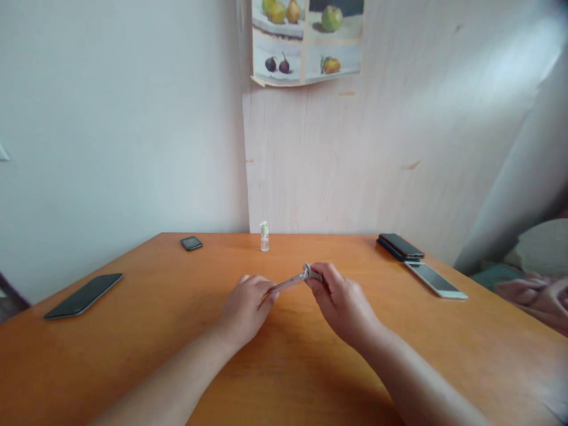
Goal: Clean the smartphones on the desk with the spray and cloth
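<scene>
Over the middle of the table, my left hand (249, 307) is closed on one end of a thin flat phone (287, 283), seen nearly edge-on and tilted up to the right. My right hand (339, 299) pinches a small crumpled grey cloth (310, 273) at the phone's right end, and the cloth touches the edge there. The phone's faces are mostly hidden at this angle. Both hands are raised a little above the wood.
On the orange-brown table (275, 378) a clear pump bottle (265, 239) stands at the back. A small dark phone (191, 243) and a larger black one (84, 296) lie left. To the right are stacked dark phones (402, 245) and a white phone (435, 280).
</scene>
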The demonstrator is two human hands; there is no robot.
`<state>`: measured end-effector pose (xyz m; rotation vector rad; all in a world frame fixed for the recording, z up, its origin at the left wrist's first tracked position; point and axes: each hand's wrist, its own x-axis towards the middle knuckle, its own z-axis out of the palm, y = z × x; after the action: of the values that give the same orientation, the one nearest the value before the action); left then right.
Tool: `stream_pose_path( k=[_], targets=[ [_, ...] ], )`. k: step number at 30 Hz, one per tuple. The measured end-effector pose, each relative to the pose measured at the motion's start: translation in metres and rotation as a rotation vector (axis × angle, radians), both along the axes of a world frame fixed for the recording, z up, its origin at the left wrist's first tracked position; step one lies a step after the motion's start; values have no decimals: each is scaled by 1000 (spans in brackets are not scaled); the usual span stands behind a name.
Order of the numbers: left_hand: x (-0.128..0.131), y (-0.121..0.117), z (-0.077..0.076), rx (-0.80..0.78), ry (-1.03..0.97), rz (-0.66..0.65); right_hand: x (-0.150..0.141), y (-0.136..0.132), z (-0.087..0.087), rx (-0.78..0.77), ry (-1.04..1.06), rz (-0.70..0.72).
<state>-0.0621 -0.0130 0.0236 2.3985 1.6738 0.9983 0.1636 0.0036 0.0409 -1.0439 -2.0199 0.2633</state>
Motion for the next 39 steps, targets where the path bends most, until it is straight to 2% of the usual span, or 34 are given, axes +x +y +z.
stream_pose_path(
  k=[5, 11, 17, 19, 24, 26, 31, 33, 35, 39],
  targets=[
    [12, -11, 5, 13, -6, -19, -8, -6, -2, 27, -129, 66],
    [13, -13, 4, 59, -54, -116, -16, -12, -5, -90, 67, 194],
    [10, -9, 0, 105, -18, -98, -8, 6, -9, -126, 204, -28],
    [11, -10, 1, 103, -15, -98, -8, 7, -10, -135, 226, -36],
    [13, -10, 2, 73, -48, -141, -23, -12, -9, -90, 197, 200],
    [14, -10, 2, 66, -60, -147, -26, -15, -9, -87, 189, 230],
    [14, -10, 2, 75, -61, -108, -12, 6, -13, -124, 240, -7],
    [14, -10, 3, 77, -75, -101, -9, 10, -14, -136, 256, -47],
    [14, -10, 2, 64, -89, -105, -13, 5, -14, -135, 271, 3],
    [14, -10, 1, 53, -126, -172, -31, -18, -10, -121, 249, 233]
  ],
)
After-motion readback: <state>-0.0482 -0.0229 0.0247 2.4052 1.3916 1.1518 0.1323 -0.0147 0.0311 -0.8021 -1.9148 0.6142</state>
